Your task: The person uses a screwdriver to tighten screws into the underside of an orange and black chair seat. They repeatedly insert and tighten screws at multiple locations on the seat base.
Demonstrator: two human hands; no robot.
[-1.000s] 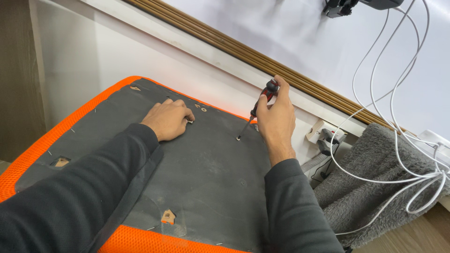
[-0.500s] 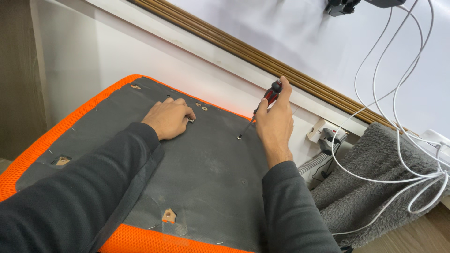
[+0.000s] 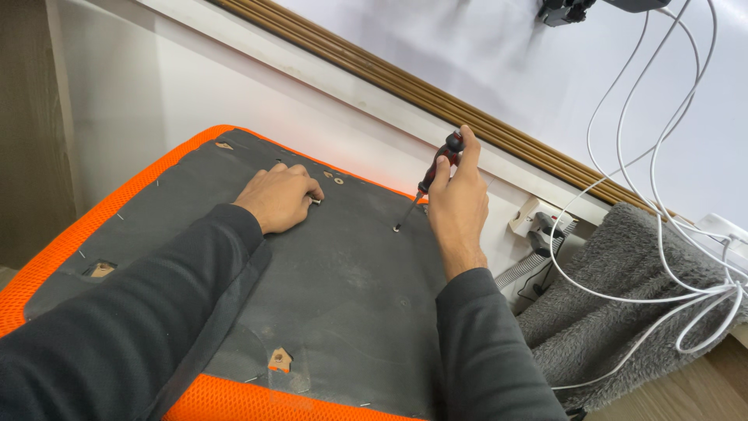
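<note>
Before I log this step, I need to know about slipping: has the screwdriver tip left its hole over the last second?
No. The screwdriver tip sits in the same hole in the grey panel; the right hand only shifted its grip slightly.

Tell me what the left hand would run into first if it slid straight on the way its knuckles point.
Probably the two small metal eyelets just past the left hand on the dark panel, then the orange edge and the white wall. Depth is hard to judge.
</note>
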